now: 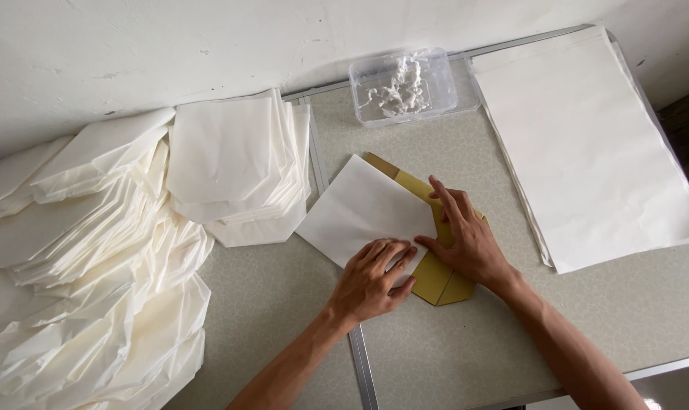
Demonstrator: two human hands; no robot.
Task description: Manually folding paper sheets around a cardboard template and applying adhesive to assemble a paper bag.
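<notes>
1. My left hand [371,277] lies flat, fingers together, pressing the near edge of the white paper sheet [363,209] in the middle of the tabletop [451,349].
2. My right hand [462,235] is spread open, palm down, on the yellow cardboard template [436,277] that sticks out from under the sheet's right side; neither hand grips anything.
3. To fold well, I judge I should keep the left hand pinning the sheet so it cannot slide off the template, and run the right fingers along the template's edge for a sharp crease.
4. Folded white bags [230,163] are stacked toward the left edge, flat sheets [587,152] at the right edge, and a clear tub of paste [405,85] at the far edge.
</notes>
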